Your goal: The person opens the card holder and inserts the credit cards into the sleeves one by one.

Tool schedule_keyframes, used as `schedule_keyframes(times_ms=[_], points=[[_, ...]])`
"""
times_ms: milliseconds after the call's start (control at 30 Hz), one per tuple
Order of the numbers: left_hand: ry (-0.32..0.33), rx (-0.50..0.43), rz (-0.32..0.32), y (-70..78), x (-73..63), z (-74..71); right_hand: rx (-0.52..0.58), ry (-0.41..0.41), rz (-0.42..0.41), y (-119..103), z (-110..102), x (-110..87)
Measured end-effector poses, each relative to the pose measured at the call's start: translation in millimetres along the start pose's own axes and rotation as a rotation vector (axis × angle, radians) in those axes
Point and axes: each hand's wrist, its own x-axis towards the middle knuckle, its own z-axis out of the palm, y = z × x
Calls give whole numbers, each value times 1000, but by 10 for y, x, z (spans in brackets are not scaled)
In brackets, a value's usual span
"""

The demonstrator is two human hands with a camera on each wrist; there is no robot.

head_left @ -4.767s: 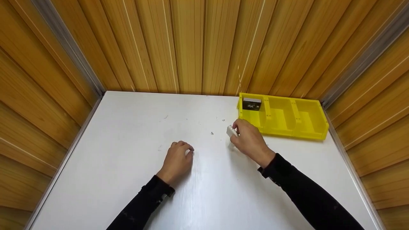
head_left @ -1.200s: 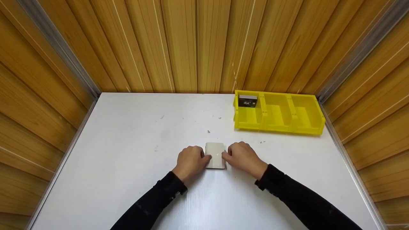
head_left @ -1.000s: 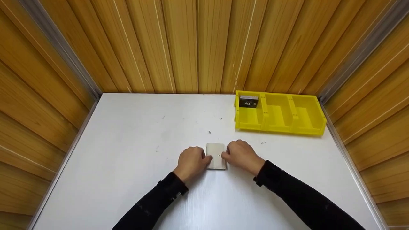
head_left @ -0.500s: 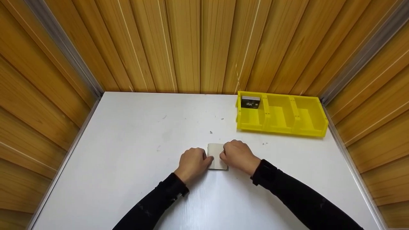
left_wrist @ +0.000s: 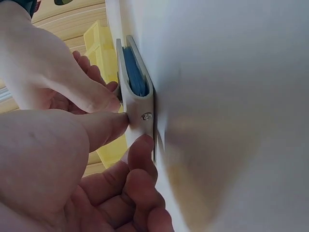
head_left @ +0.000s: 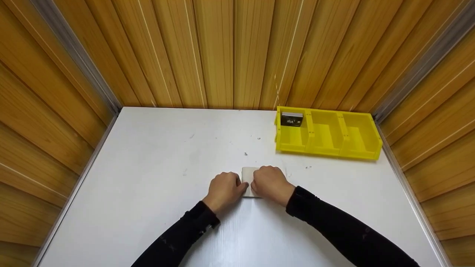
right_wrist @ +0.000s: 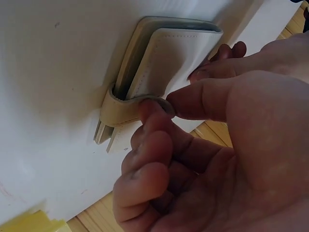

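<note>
A cream card wallet [head_left: 248, 174] stands on the white table between both hands, partly covered by them in the head view. My left hand [head_left: 225, 190] pinches its rounded spine, beside a metal stud, between thumb and fingers. Blue inner leaves [left_wrist: 134, 72] show at the wallet's end in the left wrist view. With thumb and forefinger my right hand [head_left: 271, 184] pinches the end of the closing strap [right_wrist: 118, 108], which wraps round the wallet's open edge. The wallet's covers stand slightly apart there in the right wrist view.
A yellow three-compartment bin [head_left: 326, 151] stands at the back right of the table. Its left compartment holds a black card stack [head_left: 291, 119] marked "Vip". Wood-patterned walls [head_left: 222, 55] enclose the table's back and sides.
Earlier the right hand carried the wallet from near the bin to between the hands. Over the last second it has moved left across the wallet with the strap; the left hand has stayed put.
</note>
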Motion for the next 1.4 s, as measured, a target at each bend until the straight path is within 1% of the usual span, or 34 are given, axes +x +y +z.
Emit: schedule_keyframes(times_ms=[133,400,533,833,1133,1400], points=[[9,-1,5,-8,0,-1,-22,-8,-7,-14,-1,5],[2,-24,-10,-7,-6,6,-52,-14,-27,-41,24,33],[3,-32,-5,-8,-12,14,-76,-14,-40,-58,38,40],[5,-21,-8,-10,-3,16,-154,-29,-97,-78,30,24],[-5,-13,-8,-6,1,13,-152,-98,-95,-60,-12,36],[14,-8,-2,-1,4,8,-165,-94,-129,-95,-16,24]])
